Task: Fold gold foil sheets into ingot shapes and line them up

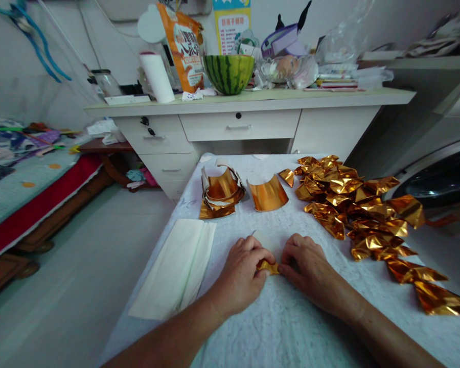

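My left hand [245, 271] and my right hand [308, 268] meet over the cloth-covered table [291, 327], fingers closed on a small piece of gold foil [268, 267] between them. A pale sheet [266, 240] lies just beyond the foil, partly hidden by my hands. Farther back rest a curved gold sheet [268, 193] and a bundle of curled gold sheets [221, 186]. To the right, many folded gold foil pieces [337, 199] form a pile. White paper [172, 266] lies left of my left hand.
Behind the table stands a white desk [237, 122] with a cut watermelon [229, 74], a paper roll [157, 77] and an orange pouch [184, 48] on it. A bed [34, 189] is at the left, and a round-doored appliance [440, 174] at the right.
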Demonstrator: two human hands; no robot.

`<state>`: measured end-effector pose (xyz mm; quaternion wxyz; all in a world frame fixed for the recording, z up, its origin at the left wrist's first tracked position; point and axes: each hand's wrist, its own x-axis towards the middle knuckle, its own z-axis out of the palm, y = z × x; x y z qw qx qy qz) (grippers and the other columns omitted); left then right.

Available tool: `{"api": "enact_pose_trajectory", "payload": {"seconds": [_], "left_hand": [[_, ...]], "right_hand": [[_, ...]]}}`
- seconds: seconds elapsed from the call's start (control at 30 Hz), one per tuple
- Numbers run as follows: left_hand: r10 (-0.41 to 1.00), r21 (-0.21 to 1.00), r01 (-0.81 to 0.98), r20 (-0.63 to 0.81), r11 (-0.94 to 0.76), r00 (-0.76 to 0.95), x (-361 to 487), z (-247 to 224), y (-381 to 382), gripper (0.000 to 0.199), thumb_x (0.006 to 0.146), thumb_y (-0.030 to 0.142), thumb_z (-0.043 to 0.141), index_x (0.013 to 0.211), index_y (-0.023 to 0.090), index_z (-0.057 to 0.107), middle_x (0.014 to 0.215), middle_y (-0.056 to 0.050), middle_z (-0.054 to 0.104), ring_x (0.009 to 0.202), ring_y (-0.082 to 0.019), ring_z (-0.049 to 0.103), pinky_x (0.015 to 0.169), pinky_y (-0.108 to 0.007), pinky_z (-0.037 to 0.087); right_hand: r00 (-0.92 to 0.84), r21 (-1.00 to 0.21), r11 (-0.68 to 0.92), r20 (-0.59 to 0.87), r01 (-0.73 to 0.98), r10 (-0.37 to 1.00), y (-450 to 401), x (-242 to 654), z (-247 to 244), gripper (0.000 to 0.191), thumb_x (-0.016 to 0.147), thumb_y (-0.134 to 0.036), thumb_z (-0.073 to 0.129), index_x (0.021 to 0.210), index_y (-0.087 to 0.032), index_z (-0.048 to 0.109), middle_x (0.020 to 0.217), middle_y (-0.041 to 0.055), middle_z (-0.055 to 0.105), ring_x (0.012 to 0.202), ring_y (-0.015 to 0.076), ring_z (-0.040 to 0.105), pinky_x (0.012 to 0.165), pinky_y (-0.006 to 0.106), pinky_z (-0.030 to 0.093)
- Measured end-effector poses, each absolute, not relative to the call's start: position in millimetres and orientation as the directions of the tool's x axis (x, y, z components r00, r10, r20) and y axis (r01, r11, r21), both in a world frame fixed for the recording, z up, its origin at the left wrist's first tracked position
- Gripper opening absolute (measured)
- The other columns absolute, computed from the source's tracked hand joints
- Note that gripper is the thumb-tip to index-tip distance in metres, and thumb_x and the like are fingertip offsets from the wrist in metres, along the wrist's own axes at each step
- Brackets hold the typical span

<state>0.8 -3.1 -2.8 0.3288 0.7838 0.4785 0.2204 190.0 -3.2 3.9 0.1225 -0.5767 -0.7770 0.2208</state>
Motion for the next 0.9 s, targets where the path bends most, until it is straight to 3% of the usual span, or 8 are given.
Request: {"api": "enact_pose_trajectory", "payload": {"seconds": [0.13,0.37,0.57,0.77,0.9], "left_hand": [[0.9,0.723,0.612,0.03,-0.32,0.436,3,-1,-3,0.016,0.085,0.015,0.056,0.088,0.024,0.069,0.094,-0.002,0.055,0.097,-0.02,0.051,0.089,-0.036,0.041],[0.898,0.712,0.622,0.029,-0.326,0.438,4,-2,-2,0.018,0.08,0.011,0.061,0.091,0.024,0.068,0.096,-0.001,0.056,0.097,-0.02,0.051,0.091,-0.036,0.04],[0.896,0.71,0.631,-0.001,-0.312,0.443,4,1,-1,0.018,0.079,0.012,0.062,0.09,0.024,0.069,0.097,-0.002,0.056,0.097,-0.021,0.051,0.091,-0.037,0.04],[0.896,0.7,0.643,-0.01,-0.311,0.445,4,2,0,0.017,0.08,0.011,0.061,0.088,0.024,0.068,0.095,-0.002,0.057,0.097,-0.021,0.051,0.09,-0.038,0.04],[0.895,0.695,0.64,0.011,-0.327,0.445,4,-2,-1,0.014,0.081,0.013,0.061,0.088,0.024,0.068,0.094,-0.002,0.057,0.095,-0.021,0.052,0.089,-0.037,0.041]], "right_hand": [[-0.315,-0.476,0.252,-0.057,0.843,0.947,-3,190,2,0.011,0.083,-0.022,0.06,0.072,-0.02,0.064,0.086,0.0047,0.057,0.085,0.0217,0.051,0.074,0.036,0.037],[-0.311,-0.43,0.28,-0.003,0.858,0.95,-6,190,-1,0.002,0.081,-0.021,0.06,0.081,-0.021,0.061,0.091,0.0061,0.055,0.086,0.0237,0.049,0.074,0.037,0.037],[-0.281,-0.4,0.302,0.111,0.865,0.953,-12,189,-5,0.021,0.079,-0.022,0.06,0.099,-0.02,0.052,0.112,0.0109,0.052,0.099,0.0277,0.046,0.084,0.043,0.039],[-0.277,-0.375,0.33,0.189,0.867,0.942,-11,188,-15,0.037,0.086,-0.043,0.058,0.112,-0.019,0.048,0.125,0.0155,0.05,0.116,0.033,0.044,0.095,0.05,0.037],[-0.291,-0.335,0.346,0.205,0.876,0.935,-10,190,-19,0.046,0.086,-0.045,0.058,0.121,-0.019,0.045,0.131,0.0166,0.049,0.123,0.0339,0.043,0.1,0.053,0.034]]}}
